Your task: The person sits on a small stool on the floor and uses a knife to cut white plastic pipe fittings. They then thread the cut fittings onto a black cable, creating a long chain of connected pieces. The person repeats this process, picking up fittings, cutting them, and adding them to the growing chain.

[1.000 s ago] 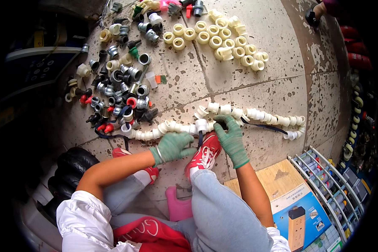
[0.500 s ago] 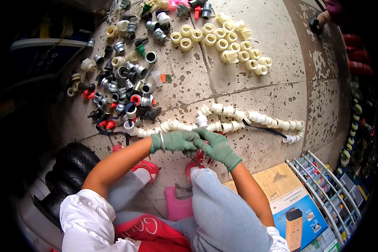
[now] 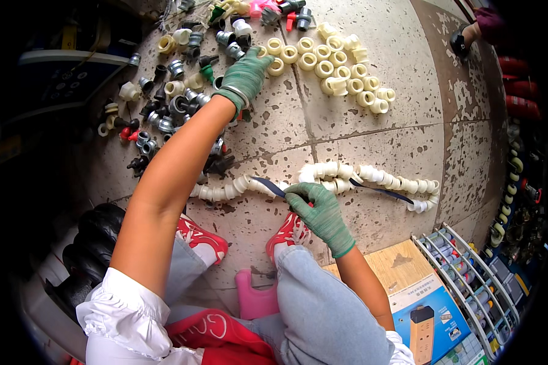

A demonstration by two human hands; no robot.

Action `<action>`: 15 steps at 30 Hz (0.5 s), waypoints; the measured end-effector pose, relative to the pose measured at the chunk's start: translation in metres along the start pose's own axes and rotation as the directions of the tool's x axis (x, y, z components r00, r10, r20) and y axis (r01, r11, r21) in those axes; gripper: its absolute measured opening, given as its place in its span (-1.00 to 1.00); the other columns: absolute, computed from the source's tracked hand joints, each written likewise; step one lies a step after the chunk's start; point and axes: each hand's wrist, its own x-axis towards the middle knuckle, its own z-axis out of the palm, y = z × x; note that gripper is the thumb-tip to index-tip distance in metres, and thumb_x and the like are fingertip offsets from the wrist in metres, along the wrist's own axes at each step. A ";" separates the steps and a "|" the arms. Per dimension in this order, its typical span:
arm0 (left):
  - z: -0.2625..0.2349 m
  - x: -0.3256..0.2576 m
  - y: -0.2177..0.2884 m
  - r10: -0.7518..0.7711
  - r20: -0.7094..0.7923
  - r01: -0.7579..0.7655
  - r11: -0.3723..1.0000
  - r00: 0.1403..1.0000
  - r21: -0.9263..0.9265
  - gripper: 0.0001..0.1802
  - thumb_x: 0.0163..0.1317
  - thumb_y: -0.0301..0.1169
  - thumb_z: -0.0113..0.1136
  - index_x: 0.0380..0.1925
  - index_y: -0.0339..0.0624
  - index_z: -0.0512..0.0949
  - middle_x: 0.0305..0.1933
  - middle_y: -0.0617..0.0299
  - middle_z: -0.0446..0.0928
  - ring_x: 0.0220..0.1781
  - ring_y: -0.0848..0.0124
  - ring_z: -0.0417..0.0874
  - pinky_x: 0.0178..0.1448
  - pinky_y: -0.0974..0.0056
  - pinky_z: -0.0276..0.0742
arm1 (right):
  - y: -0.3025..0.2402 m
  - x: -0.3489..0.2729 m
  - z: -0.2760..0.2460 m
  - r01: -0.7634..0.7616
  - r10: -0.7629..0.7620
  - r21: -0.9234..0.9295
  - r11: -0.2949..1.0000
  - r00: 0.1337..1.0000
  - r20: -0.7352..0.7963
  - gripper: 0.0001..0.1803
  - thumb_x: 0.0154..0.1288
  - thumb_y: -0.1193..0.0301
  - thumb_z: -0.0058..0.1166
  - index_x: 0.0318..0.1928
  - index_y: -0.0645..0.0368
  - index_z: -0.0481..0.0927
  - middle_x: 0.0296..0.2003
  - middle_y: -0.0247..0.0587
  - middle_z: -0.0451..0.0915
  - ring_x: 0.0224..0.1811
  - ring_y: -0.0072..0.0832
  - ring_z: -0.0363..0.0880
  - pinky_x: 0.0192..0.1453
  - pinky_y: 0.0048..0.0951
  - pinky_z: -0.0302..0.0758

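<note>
My left hand (image 3: 245,77), in a green glove, reaches to the far floor with its fingers closed about the leftmost cream plastic ring (image 3: 262,52). More short cream rings (image 3: 307,61) stand beside it, hollow ends up. My right hand (image 3: 318,213), gloved alike, is near my shoes and pinches the end of a dark blue strap (image 3: 268,185). A long row of cream rings (image 3: 228,191) is threaded on the strap and bends back on itself at the right. The strap also shows bare near the row's right end.
A pile of grey, black, red and cream pipe fittings (image 3: 179,103) lies at the left. At the lower right are a boxed power strip (image 3: 423,325) and a wire rack (image 3: 469,274). Black tyre-like rings (image 3: 97,237) stand at lower left. Another person's foot (image 3: 460,39) shows at upper right.
My left hand has left my right hand and moved up to the loose cream rings. My right hand has shifted slightly, and a bare stretch of strap now shows beside it.
</note>
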 end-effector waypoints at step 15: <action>0.021 -0.080 0.045 -0.221 0.429 0.483 0.403 0.876 -0.778 -0.71 0.27 -0.20 0.09 -0.16 -0.16 0.52 -0.19 0.07 0.53 -0.17 0.24 0.61 -0.11 0.20 0.57 | -0.003 -0.001 -0.020 -0.052 0.140 0.357 0.933 0.964 -0.225 -0.81 0.18 0.50 0.19 -0.19 0.30 0.61 -0.41 -0.33 0.61 -0.38 -0.68 0.52 -0.27 -0.63 0.49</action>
